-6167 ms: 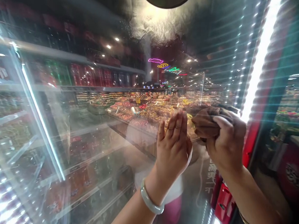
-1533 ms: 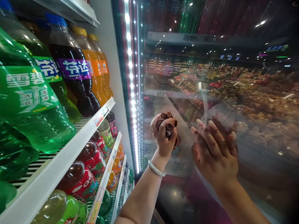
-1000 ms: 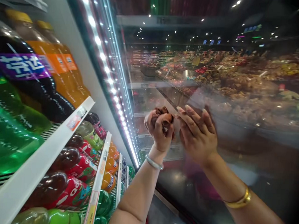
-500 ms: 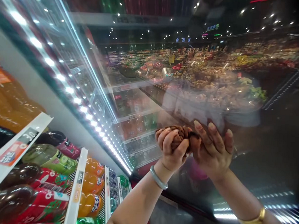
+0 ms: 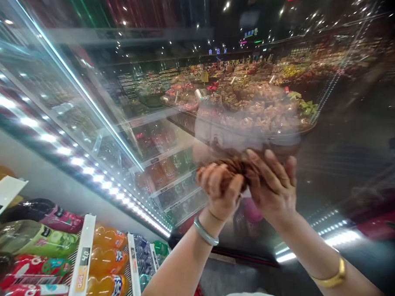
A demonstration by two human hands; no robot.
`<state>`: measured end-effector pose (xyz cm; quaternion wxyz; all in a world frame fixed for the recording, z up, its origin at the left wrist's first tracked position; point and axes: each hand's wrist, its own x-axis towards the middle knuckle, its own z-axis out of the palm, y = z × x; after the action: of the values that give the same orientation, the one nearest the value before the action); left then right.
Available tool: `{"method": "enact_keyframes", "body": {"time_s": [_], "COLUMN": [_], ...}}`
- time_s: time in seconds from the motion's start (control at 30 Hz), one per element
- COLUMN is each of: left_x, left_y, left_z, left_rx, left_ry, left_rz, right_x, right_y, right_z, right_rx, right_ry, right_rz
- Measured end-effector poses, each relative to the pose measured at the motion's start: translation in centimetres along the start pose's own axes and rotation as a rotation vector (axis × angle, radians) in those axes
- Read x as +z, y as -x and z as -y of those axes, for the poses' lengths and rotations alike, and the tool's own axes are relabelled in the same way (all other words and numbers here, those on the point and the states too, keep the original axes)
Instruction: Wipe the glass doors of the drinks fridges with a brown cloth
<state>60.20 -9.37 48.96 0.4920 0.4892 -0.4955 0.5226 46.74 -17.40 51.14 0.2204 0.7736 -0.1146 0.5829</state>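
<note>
A crumpled brown cloth (image 5: 231, 169) is bunched in my left hand (image 5: 220, 190), whose fingers are wrapped round it. A pale bangle circles that wrist. My right hand (image 5: 276, 186) is spread with its fingers stretched out, close beside the cloth and against or very near the glossy glass door (image 5: 327, 171). Its thumb side is near the cloth, and whether it touches it is unclear. A gold bangle is on my right forearm.
At the left, a lit cooler holds orange soda bottles (image 5: 109, 260), a green-labelled bottle (image 5: 33, 239) and red-labelled bottles (image 5: 35, 269) behind white price strips (image 5: 83, 252). An LED strip (image 5: 98, 178) runs along the cooler's edge. Produce displays are reflected in the glass.
The view has shifted, so the shelves sit lower and further left. Both hands appear slightly further left, with the cloth still in my left hand and my right hand still spread.
</note>
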Motion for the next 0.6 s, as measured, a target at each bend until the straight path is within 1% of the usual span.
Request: {"method": "enact_keyframes", "body": {"time_s": [0.07, 0.13, 0.2, 0.27, 0.3, 0.33, 0.4, 0.43, 0.5, 0.53, 0.6], "left_x": [0.0, -0.6, -1.2, -1.1, -0.7, -0.1, 1.3, 1.9, 2.5, 2.5, 1.9], "left_y": [2.7, 3.9, 3.2, 1.1, 0.0, -0.8, -1.2, -0.6, 1.6, 2.9, 5.0], "left_z": [-1.0, -0.8, -0.2, 0.1, -0.2, -0.7, -2.3, -3.3, -4.8, -5.2, -5.3], "left_rx": [0.137, 0.179, 0.119, -0.019, -0.079, -0.102, -0.074, -0.043, 0.032, 0.066, 0.15], "left_ry": [0.104, 0.131, 0.1, 0.034, 0.004, -0.011, 0.022, 0.061, 0.139, 0.163, 0.182], "left_rz": [0.109, 0.175, 0.168, 0.081, 0.031, -0.005, -0.018, 0.002, 0.072, 0.117, 0.209], "right_x": [-0.8, -1.1, -0.8, -0.3, -0.2, -0.1, -0.4, -0.8, -1.8, -2.4, -3.3], "right_y": [1.5, 3.1, 4.1, 4.4, 4.3, 4.1, 3.7, 3.6, 3.7, 3.9, 4.8], "right_z": [-1.6, -2.8, -3.3, -3.3, -3.2, -3.2, -3.4, -3.7, -4.7, -5.4, -6.8], "right_rx": [0.036, -0.002, -0.04, -0.057, -0.059, -0.06, -0.062, -0.058, -0.041, -0.023, 0.01], "right_ry": [0.083, 0.134, 0.163, 0.184, 0.184, 0.168, 0.071, 0.012, -0.04, -0.013, 0.096], "right_rz": [0.01, 0.031, 0.011, -0.026, -0.035, -0.038, -0.032, -0.024, 0.013, 0.025, 0.024]}}
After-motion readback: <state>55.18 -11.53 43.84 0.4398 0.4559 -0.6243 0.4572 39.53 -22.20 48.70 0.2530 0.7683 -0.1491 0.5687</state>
